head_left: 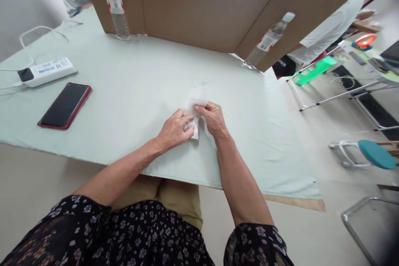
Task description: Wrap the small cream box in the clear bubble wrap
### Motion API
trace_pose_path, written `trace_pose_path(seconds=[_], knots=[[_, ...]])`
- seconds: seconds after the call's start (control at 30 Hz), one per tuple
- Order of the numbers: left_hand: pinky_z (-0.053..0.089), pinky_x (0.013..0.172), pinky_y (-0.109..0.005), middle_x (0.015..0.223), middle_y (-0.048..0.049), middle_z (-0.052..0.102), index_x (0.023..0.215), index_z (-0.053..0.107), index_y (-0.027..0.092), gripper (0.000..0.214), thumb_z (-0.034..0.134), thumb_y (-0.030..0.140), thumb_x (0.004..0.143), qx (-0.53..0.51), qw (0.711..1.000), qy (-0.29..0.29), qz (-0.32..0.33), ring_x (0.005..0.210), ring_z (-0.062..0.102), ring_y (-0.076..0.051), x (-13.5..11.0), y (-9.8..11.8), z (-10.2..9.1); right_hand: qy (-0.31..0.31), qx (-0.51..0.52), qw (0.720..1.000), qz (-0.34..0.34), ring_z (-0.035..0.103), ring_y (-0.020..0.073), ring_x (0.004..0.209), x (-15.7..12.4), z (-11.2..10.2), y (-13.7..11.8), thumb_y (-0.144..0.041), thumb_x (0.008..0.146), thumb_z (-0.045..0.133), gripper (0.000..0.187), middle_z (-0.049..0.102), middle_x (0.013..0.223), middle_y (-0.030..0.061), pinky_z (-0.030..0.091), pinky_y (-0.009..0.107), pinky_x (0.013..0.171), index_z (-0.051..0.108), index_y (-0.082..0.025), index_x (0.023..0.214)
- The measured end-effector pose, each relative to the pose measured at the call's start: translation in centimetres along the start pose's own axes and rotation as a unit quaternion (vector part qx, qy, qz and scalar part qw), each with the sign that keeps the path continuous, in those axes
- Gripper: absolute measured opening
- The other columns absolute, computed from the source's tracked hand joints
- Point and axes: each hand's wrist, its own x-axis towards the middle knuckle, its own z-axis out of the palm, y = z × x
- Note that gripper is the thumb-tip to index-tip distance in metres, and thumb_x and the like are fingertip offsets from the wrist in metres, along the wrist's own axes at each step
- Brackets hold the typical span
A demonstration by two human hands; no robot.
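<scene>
Evidently, the tabletop (146,79) leaves room left and right of a translucent packet (195,129), before a far cardboard panel (193,8). Toward the near edge, the left hand (175,130) curls around the packet; the right hand (213,119) pinches its farther part.

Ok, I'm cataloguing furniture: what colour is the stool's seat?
Teal; the stool seat shows in the head view.

Whitish packet (195,131), pale green cloth (134,87), black floral sleeves (257,243)
</scene>
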Motion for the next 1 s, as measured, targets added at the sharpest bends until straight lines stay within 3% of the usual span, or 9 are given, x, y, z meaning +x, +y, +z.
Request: trace_pose_path(seconds=[0.23, 0.37, 0.47, 0.57, 0.7, 0.9, 1.0], knots=[[0.053, 0.083, -0.033, 0.095, -0.0058, 0.06, 0.098, 0.063, 0.019, 0.018, 0.063, 0.022, 0.081, 0.016, 0.999, 0.039, -0.019, 0.091, 0.06, -0.021, -0.3, 0.3, -0.3, -0.065, -0.086, 0.993, -0.056, 0.068, 0.0197, 0.082, -2.8, -1.2, -1.5, -0.046, 0.076, 0.079, 0.024, 0.074, 0.082, 0.0007, 0.053, 0.035, 0.083, 0.078, -0.022, 0.079], [0.051, 0.093, -0.039, 0.112, -0.0102, 0.061, 0.111, 0.056, 0.019, 0.037, 0.069, 0.028, 0.077, 0.014, 0.996, 0.086, -0.023, 0.104, 0.058, -0.025, -0.3, -0.2, -0.3, -0.071, -0.135, 0.984, -0.09, 0.07, 0.0246, 0.091, -4.0, -1.5, -0.9, -0.055, 0.077, 0.078, 0.032, 0.076, 0.088, 0.0044, 0.055, 0.041, 0.089, 0.077, -0.022, 0.076], [0.046, 0.105, -0.045, 0.132, -0.0148, 0.056, 0.126, 0.053, 0.019, 0.055, 0.073, 0.031, 0.076, 0.012, 0.997, 0.074, 0.007, 0.121, 0.053, -0.03, -0.1, -0.5, -0.4, -0.09, -0.148, 0.978, -0.118, 0.071, 0.0262, 0.1, -4.5, -1.7, -0.5, -0.053, 0.081, 0.075, 0.031, 0.077, 0.102, 0.0075, 0.055, 0.042, 0.092, 0.078, -0.022, 0.084], [0.044, 0.107, -0.047, 0.142, -0.0152, 0.05, 0.118, 0.058, 0.021, 0.042, 0.072, 0.03, 0.079, 0.001, 0.999, 0.034, 0.013, 0.128, 0.052, -0.031, -0.1, -0.7, -0.6, -0.114, -0.17, 0.967, -0.15, 0.072, 0.0247, 0.104, -5.0, -2.0, -0.5, -0.046, 0.085, 0.072, 0.024, 0.077, 0.11, 0.0081, 0.055, 0.042, 0.096, 0.079, -0.024, 0.088], [0.047, 0.105, -0.045, 0.139, -0.0139, 0.053, 0.1, 0.058, 0.021, 0.024, 0.07, 0.025, 0.08, -0.017, 1.0, 0.008, 0.012, 0.134, 0.05, -0.031, -0.1, -1.0, -1.1, -0.141, -0.214, 0.95, -0.179, 0.069, 0.0237, 0.115, -5.7, -2.4, -0.7, -0.037, 0.089, 0.067, 0.018, 0.076, 0.116, 0.0059, 0.053, 0.046, 0.105, 0.078, -0.028, 0.099], [0.047, 0.105, -0.039, 0.126, -0.0092, 0.063, 0.127, 0.055, 0.021, 0.045, 0.061, 0.017, 0.083, -0.07, 0.994, -0.026, 0.081, 0.117, 0.06, -0.022, 0.2, -1.4, -1.4, -0.139, -0.203, 0.949, -0.197, 0.069, 0.0232, 0.116, -6.1, -2.9, -0.1, -0.032, 0.089, 0.065, 0.017, 0.075, 0.118, 0.0054, 0.053, 0.046, 0.105, 0.077, -0.028, 0.1], [0.05, 0.095, -0.034, 0.111, -0.0076, 0.065, 0.107, 0.063, 0.021, 0.023, 0.06, 0.018, 0.084, -0.07, 0.994, -0.032, 0.083, 0.105, 0.061, -0.02, 0.4, -1.4, -1.7, -0.147, -0.208, 0.945, -0.205, 0.069, 0.0231, 0.117, -6.2, -2.9, -0.2, -0.03, 0.089, 0.064, 0.018, 0.075, 0.118, 0.006, 0.052, 0.047, 0.106, 0.076, -0.028, 0.103]])
